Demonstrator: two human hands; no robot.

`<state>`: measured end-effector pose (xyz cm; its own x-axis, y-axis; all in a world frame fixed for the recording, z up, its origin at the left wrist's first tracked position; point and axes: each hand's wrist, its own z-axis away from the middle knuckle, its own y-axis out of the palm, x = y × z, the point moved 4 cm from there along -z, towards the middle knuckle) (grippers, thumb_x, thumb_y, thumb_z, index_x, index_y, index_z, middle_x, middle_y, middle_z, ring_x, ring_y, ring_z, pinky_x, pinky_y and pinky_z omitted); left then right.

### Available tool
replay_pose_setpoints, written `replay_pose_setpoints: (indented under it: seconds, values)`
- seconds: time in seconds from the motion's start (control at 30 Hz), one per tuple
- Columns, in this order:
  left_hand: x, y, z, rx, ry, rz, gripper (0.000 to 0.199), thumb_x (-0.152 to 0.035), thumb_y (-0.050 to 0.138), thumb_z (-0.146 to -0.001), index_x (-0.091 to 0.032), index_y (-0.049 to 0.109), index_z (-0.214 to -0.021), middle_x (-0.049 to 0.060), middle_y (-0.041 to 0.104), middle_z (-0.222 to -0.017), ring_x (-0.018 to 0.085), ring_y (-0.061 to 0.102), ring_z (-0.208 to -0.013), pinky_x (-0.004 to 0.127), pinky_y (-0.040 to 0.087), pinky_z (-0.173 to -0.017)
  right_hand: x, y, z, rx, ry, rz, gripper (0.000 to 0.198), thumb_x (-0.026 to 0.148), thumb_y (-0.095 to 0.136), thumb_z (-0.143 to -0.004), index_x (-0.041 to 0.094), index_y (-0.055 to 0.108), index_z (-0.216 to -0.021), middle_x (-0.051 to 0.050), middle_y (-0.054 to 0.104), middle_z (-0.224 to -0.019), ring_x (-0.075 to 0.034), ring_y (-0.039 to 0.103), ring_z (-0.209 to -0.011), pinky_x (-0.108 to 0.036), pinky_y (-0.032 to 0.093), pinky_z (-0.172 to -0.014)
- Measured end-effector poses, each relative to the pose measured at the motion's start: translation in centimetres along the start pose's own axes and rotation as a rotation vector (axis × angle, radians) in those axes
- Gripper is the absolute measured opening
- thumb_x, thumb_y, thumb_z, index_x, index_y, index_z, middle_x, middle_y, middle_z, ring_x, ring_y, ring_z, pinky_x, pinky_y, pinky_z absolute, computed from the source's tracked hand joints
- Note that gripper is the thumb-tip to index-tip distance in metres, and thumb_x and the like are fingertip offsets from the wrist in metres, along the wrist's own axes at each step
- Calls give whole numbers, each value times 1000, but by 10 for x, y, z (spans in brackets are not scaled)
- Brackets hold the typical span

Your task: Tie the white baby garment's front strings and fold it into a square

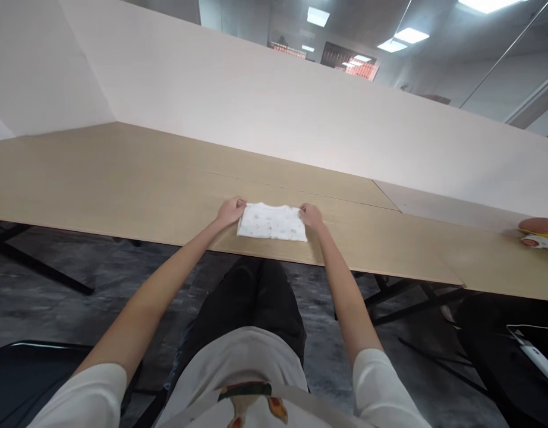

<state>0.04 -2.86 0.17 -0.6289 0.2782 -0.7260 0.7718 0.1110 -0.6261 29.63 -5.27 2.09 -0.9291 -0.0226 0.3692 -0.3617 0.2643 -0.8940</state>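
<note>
A small white garment (273, 223) with a faint print lies folded into a flat rectangle near the front edge of the wooden table. It looks like a baby shirt, with a neckline curve along its far edge. My left hand (232, 211) pinches its far left corner, fingers closed. At the far right corner, my right hand (310, 215) has thumb and fingers closed on the cloth. The fingertips are small in view and partly hidden by the hands.
The long wooden table (122, 178) runs left to right, backed by a white partition (274, 101). Colourful items (539, 232) lie at its far right end. A black chair (37, 374) stands low left. A white power strip (539, 359) rests on a dark seat at right.
</note>
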Motion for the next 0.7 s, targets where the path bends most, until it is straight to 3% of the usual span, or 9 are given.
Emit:
replay_pose_setpoints:
  seconds: [0.07, 0.17, 0.33, 0.53, 0.7]
  values:
    - [13, 13, -5, 52, -54, -118, 27, -29, 51, -80, -16, 72, -90, 12, 72, -91, 25, 64, -87, 33, 47, -80, -9, 21, -5, 64, 51, 2, 28, 9, 48, -83, 12, 73, -95, -15, 73, -101, -22, 66, -90, -29, 46, -80]
    - [22, 21, -3, 29, -44, -212, 30, -30, 47, -84, -17, 73, -89, 12, 73, -97, 24, 63, -91, 31, 45, -81, -21, 36, 0, 33, 69, -68, 28, 13, 48, -86, 13, 74, -95, -13, 73, -104, -20, 65, -94, -27, 46, -83]
    - [28, 25, -5, 8, 0, -218, 35, -37, 48, -86, -17, 74, -97, 11, 73, -100, 23, 62, -94, 31, 46, -82, -37, 38, 7, -30, 72, -219, 25, 25, 55, -85, 12, 74, -95, -12, 74, -99, -20, 65, -87, -28, 48, -81]
    - [33, 25, -5, 6, -15, -112, 34, -35, 52, -83, -15, 73, -100, 11, 73, -99, 23, 63, -88, 32, 46, -79, -45, 41, 9, -118, 102, -347, 28, 26, 56, -81, 10, 73, -98, -11, 73, -91, -20, 64, -80, -30, 49, -80]
    - [35, 22, -5, -67, -10, -13, 33, -35, 53, -83, -14, 73, -99, 11, 73, -100, 23, 64, -89, 32, 47, -82, -45, 37, 13, -236, 36, -407, 32, 28, 53, -83, 9, 72, -100, -12, 73, -92, -20, 63, -80, -31, 48, -80]
